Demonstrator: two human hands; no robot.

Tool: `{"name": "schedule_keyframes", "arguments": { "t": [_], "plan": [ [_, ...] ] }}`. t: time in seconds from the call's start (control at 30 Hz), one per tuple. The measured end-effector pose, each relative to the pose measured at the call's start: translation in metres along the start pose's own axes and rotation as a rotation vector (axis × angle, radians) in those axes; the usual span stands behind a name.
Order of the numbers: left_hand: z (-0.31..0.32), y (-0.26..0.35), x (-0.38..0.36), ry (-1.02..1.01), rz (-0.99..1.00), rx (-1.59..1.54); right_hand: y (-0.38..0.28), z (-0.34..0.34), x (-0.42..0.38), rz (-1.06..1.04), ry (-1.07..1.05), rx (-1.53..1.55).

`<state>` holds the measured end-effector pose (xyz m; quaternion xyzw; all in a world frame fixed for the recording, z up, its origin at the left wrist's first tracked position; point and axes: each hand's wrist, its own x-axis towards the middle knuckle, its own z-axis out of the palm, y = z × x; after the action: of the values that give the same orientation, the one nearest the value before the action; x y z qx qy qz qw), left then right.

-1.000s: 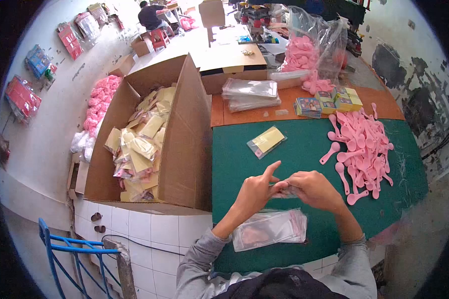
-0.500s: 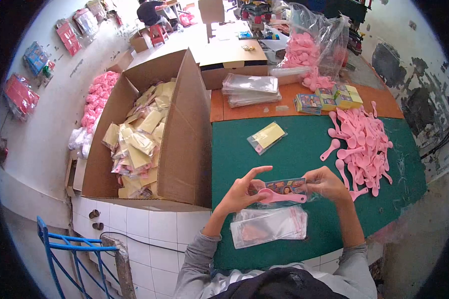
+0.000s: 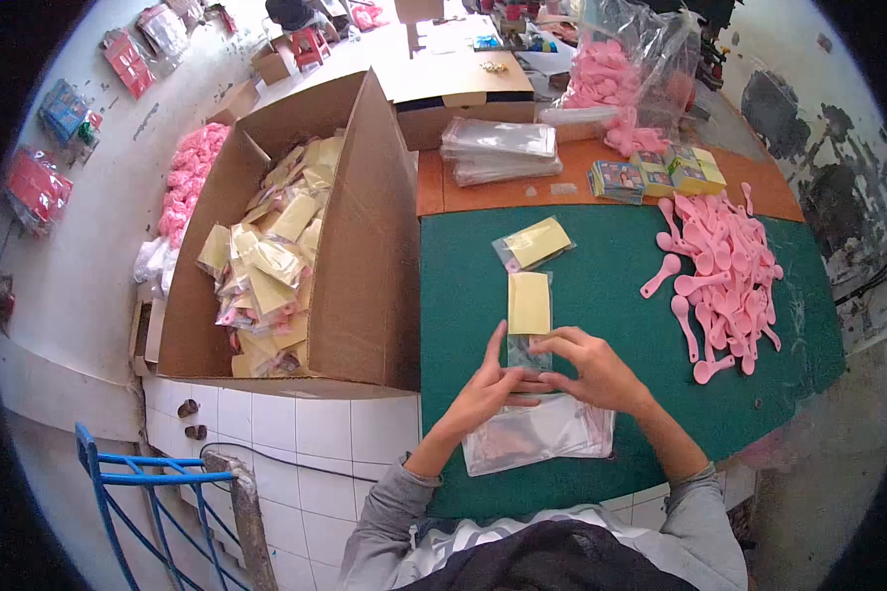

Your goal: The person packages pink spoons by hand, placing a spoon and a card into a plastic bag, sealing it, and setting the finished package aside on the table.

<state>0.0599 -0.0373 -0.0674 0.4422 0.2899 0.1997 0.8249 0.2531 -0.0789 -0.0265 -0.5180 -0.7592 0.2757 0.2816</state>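
A clear plastic bag (image 3: 530, 353) with a pale yellow card (image 3: 529, 303) inside lies lengthwise on the green table mat, card end away from me. My left hand (image 3: 488, 394) rests at the near end of this bag, fingers stretched and spread, one pointing along its left edge. From the right, my right hand (image 3: 596, 372) has curved fingers and thumb on the bag's near end; the exact grip is partly hidden. Just below both hands is a stack of empty clear bags (image 3: 542, 438). Beyond the worked bag lies another bagged card (image 3: 537, 243), tilted, with a pink bit showing.
A pile of pink spoons (image 3: 724, 276) covers the mat's right side. Card stacks (image 3: 660, 175) and packs of clear bags (image 3: 498, 151) stand at the back. To the left, a large cardboard box (image 3: 365, 246) holds many bagged cards. A person (image 3: 291, 14) sits far behind.
The bag, held up before with a pink spoon and printed card showing, now lies on the mat with its yellow side up. Both hands have come down to its near end.
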Motion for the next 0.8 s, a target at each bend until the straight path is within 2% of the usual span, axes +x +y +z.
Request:
{"name": "schedule_keyframes", "arguments": {
  "t": [0.1,0.2,0.3,0.4,0.47,0.6,0.7,0.8],
  "plan": [
    [-0.007,-0.006,-0.002,-0.052,-0.006,0.022,0.003,0.013,0.000,-0.014,0.030,-0.109],
    [-0.007,-0.010,-0.002,-0.010,0.020,0.076,0.001,0.021,0.004,-0.011,0.066,-0.060],
    [-0.015,-0.019,0.003,-0.085,0.192,0.365,0.001,0.026,0.008,0.037,0.020,0.014],
    [-0.007,-0.009,-0.003,-0.063,0.158,0.381,0.000,0.022,0.010,0.109,-0.074,0.130],
    [-0.007,-0.010,-0.004,-0.046,0.217,0.396,0.000,0.022,0.009,-0.007,-0.080,0.019],
    [-0.014,-0.021,0.006,0.046,0.203,0.209,-0.011,0.023,0.002,-0.207,-0.061,-0.282],
    [-0.014,-0.017,0.007,0.029,0.170,0.226,-0.012,0.023,-0.002,-0.270,-0.096,-0.280],
    [-0.011,-0.017,0.009,0.074,0.159,0.272,-0.006,0.007,-0.005,-0.289,-0.222,0.057]
  ]
}}
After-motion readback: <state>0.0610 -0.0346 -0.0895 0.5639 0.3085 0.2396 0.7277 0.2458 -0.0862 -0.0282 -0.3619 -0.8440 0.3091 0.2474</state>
